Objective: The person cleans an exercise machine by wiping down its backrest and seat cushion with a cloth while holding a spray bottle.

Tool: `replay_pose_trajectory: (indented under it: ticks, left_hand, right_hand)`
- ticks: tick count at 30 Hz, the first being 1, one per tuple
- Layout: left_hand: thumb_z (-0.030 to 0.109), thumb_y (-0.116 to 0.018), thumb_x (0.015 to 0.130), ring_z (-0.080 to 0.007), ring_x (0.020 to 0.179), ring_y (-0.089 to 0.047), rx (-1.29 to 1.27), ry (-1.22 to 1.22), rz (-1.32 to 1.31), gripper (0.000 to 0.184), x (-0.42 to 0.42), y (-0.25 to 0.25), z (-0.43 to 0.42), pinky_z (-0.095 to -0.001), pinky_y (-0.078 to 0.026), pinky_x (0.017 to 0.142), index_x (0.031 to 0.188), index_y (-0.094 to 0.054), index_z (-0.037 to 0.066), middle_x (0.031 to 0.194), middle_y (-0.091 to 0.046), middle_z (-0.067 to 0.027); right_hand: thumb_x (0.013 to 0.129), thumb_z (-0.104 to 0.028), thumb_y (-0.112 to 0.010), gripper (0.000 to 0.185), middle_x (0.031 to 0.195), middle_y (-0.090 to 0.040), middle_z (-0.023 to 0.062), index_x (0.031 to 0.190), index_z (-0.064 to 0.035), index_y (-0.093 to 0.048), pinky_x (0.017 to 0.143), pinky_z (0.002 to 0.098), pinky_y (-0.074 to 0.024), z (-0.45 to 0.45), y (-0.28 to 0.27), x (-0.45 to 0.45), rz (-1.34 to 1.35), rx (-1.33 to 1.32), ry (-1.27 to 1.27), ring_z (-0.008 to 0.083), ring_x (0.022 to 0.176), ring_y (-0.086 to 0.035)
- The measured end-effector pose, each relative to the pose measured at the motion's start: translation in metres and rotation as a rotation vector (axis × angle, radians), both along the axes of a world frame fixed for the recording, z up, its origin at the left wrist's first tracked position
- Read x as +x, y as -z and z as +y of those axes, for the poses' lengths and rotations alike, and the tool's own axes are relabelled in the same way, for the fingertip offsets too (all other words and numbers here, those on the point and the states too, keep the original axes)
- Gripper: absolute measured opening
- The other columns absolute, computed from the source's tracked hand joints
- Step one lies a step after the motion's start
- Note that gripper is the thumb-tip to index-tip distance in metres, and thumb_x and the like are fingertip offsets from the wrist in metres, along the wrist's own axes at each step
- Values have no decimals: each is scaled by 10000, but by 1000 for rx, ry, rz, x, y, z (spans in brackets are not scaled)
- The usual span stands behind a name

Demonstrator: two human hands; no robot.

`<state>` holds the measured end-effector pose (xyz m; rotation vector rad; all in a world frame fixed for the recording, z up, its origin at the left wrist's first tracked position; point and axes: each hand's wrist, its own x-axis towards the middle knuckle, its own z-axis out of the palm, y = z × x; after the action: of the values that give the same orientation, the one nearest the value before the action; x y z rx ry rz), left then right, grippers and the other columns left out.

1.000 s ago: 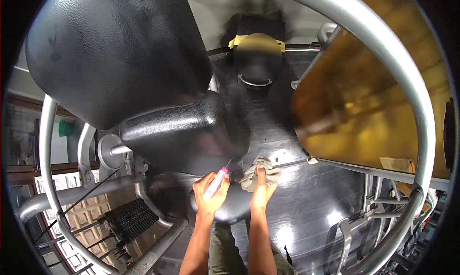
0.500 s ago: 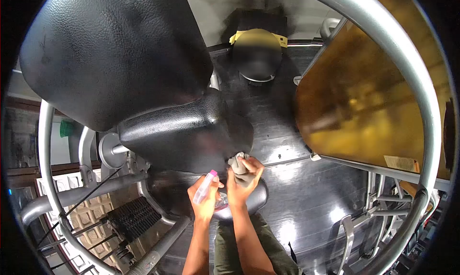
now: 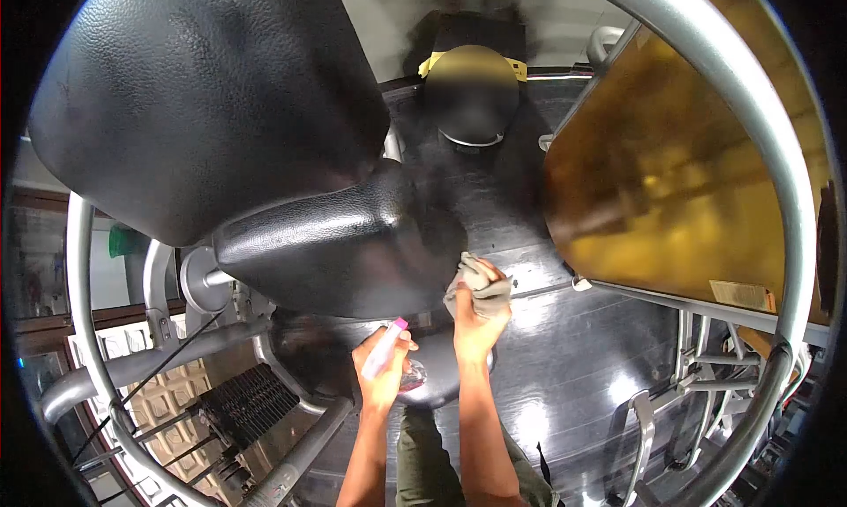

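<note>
My left hand [image 3: 378, 376] is closed round a spray bottle [image 3: 385, 352] with a pink nozzle and a pale trigger head; its clear lower part with reddish liquid shows beside my fingers. A crumpled grey cloth [image 3: 485, 288] is bunched in my right hand [image 3: 479, 335], at the right front edge of a black padded seat [image 3: 326, 264]. Whether the cloth touches the seat I cannot tell. Over the seat rises a large black leather-like backrest [image 3: 212, 92]. Another dark padded surface [image 3: 441, 353] lies below my hands, partly hidden by them.
A thick silver tube [image 3: 785, 154] curves down the right side, in front of a brownish-yellow panel [image 3: 670, 180]. Grey metal frame bars [image 3: 84, 277] and a black weight stack [image 3: 251, 401] stand at left. A round black pad [image 3: 472, 92] is ahead on the dark floor [image 3: 565, 348].
My right hand has moved to the right and slightly forward with the cloth, away from my left hand. The spray bottle has tilted slightly, staying in nearly the same place.
</note>
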<state>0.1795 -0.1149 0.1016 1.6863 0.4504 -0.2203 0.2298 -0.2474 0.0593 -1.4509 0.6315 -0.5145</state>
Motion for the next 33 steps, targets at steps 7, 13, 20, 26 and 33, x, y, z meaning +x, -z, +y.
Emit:
replay_pose_trajectory:
  ticks: [7, 13, 20, 26, 33]
  left_hand:
    - [38, -635, 872, -84, 493, -562, -18, 25, 25, 64, 3, 3, -5, -234, -447, 490, 907, -673, -1, 753, -699, -84]
    - [77, -650, 887, -78, 496, -558, 2, 82, 16, 72, 7, 3, -8, -230, -446, 487, 910, -676, 13, 750, -701, -79]
    - [38, -643, 866, -82, 504, -569, -19, 114, 19, 72, 7, 2, -4, -229, -453, 484, 920, -680, 8, 759, -703, -86]
    - [82, -621, 882, -100, 496, -577, -18, 133, 17, 93, 4, 10, -1, -232, -430, 468, 897, -668, 3, 769, -694, -102]
    - [127, -679, 884, -85, 485, -560, -7, 143, 56, 120, 10, 11, -7, -238, -452, 482, 878, -679, 7, 740, -700, -83]
  right_hand:
    - [818, -9, -643, 196, 1018, -681, 118, 1011, 1, -675, 751, 341, -517, 6, 29, -15, 27, -18, 10, 202, 751, -666]
    - [803, -129, -690, 172, 800, -683, 65, 901, 13, -693, 691, 306, -483, -12, 54, 2, 314, 288, 48, 140, 737, -618]
    - [829, -68, -649, 234, 977, -656, 28, 1055, -9, -648, 807, 268, -464, -41, 11, 34, 135, 265, -189, 121, 878, -591]
    - [856, -72, -644, 201, 953, -655, 12, 1046, -5, -651, 795, 253, -460, -29, 46, 8, 128, 353, -128, 110, 851, -590]
    - [859, -100, -647, 244, 997, -652, 25, 1077, 8, -645, 784, 271, -460, -22, 74, -4, 353, 501, -190, 123, 866, -581]
